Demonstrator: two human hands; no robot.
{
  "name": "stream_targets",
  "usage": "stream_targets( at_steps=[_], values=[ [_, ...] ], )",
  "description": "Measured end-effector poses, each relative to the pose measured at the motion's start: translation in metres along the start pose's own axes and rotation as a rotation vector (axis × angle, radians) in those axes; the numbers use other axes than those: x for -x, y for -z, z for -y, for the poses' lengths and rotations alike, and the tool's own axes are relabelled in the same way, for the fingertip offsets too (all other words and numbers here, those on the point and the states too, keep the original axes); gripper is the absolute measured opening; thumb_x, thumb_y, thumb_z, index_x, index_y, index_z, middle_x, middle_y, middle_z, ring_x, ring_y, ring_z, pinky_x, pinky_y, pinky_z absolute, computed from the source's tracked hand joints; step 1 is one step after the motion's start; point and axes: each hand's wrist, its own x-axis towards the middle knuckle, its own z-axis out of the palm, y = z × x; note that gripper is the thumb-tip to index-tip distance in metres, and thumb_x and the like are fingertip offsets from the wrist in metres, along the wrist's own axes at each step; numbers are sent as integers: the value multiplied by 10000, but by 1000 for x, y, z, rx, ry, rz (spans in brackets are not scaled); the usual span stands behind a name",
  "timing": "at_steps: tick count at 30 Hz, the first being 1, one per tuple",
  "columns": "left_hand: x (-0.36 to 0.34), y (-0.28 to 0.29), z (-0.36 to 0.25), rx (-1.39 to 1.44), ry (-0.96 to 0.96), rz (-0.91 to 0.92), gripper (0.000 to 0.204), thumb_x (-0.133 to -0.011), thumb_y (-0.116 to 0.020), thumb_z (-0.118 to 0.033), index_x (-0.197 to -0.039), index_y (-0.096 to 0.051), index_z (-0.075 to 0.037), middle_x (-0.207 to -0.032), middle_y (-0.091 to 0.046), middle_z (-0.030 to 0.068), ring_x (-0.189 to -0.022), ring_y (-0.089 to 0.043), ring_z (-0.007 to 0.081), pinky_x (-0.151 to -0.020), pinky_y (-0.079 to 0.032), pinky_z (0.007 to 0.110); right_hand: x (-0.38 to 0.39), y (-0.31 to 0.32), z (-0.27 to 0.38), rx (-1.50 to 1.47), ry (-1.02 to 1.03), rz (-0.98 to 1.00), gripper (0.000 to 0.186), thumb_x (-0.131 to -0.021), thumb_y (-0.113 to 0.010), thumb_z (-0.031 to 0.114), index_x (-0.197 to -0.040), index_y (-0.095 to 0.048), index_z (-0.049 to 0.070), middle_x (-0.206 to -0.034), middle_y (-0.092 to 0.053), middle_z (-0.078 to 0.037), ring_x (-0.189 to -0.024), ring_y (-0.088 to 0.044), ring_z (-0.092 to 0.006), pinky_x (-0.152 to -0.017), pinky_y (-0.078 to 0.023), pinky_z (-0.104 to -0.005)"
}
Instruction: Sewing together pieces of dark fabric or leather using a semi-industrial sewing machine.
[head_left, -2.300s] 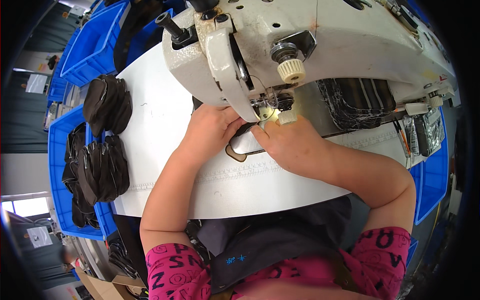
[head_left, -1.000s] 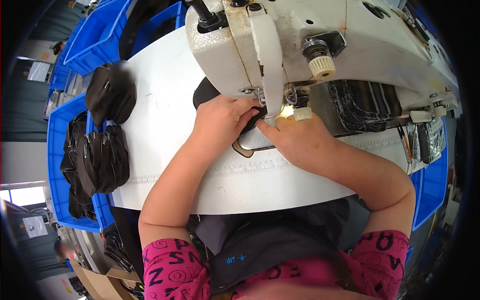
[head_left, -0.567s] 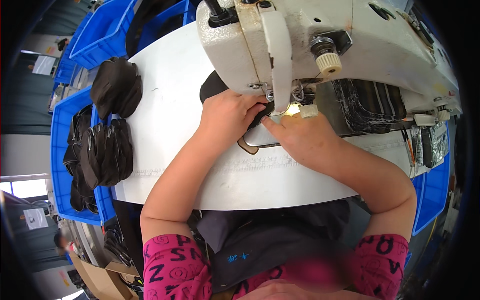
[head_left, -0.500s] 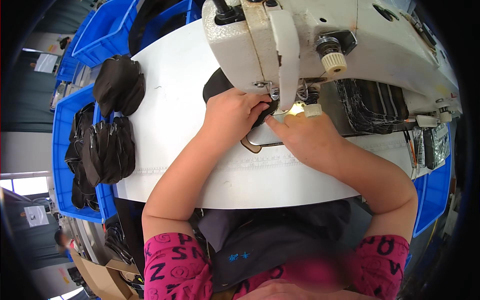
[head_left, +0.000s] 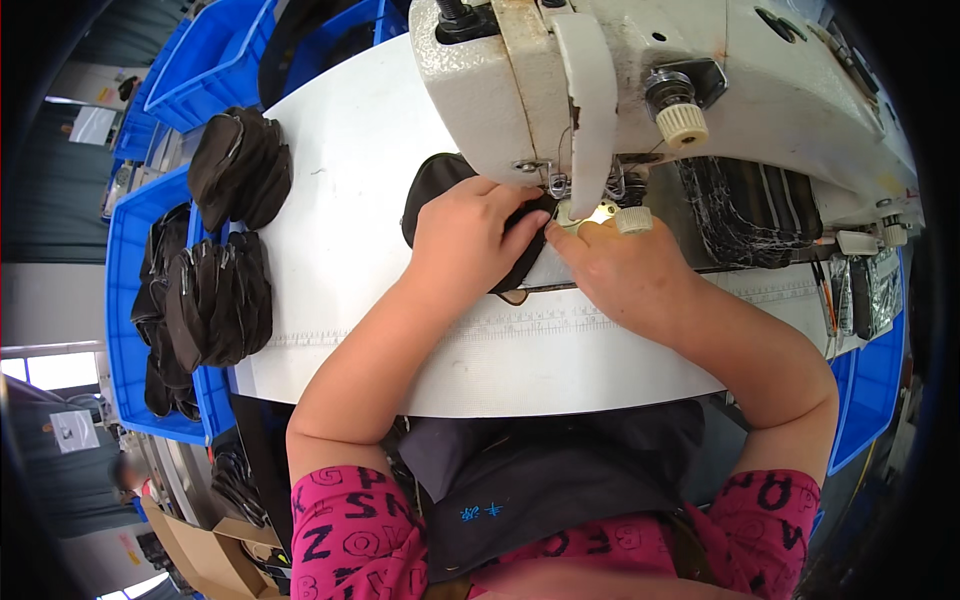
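A white sewing machine stands over the table, its small lamp lighting the spot by the needle. A black fabric piece with a rounded edge lies to the left of the needle area. My left hand is closed on this piece, thumb and fingers drawn together at its right part. My right hand is just right of it, thumb tip at the fabric's edge and fingers bent in close to the presser foot. The machine head and a cream knob partly hide those fingertips. A small tan-edged bit shows below the fabric.
Bundles of black fabric pieces lie at the table's left edge, by a blue crate holding more. Stacked dark pieces with loose threads lie under the machine arm. Tools and a packet are at the right.
The black fabric has turned and shifted slightly under my hands, so less of the tan-edged bit shows. Both hands stay by the needle; the whole view has moved a little.
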Motion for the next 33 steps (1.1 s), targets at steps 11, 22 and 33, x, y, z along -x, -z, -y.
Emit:
stream_targets(
  at_steps=[11, 22, 33],
  values=[
    [16, 36, -12, 125, -51, 293, 560, -769, -760, -161, -1311, -678, -45, -1333, -600, 142, -1233, -609, 321, -956, -573, 422, 3, 10, -2, 71, 25, 163, 386, -821, -708, 160, -1207, -707, 139, -811, -646, -6, -668, -678, -192, -533, -529, -350],
    [15, 30, -20, -98, -273, 116, 498, -723, -733, -102, -1215, -734, -22, -1274, -608, 100, -1121, -608, 280, -922, -553, 380, 6, 14, 8, -18, 82, 120, 266, -838, -654, 102, -1088, -702, 22, -740, -656, -47, -692, -704, -224, -587, -548, -384],
    [13, 28, -12, 99, -281, 159, 368, -818, -733, -120, -1168, -743, -6, -1197, -706, 75, -1060, -665, 248, -929, -547, 375, 6, 14, 9, 63, 155, -41, 321, -797, -676, 134, -1084, -730, 1, -1138, -689, -172, -976, -695, -221, -807, -540, -403]
  ],
)
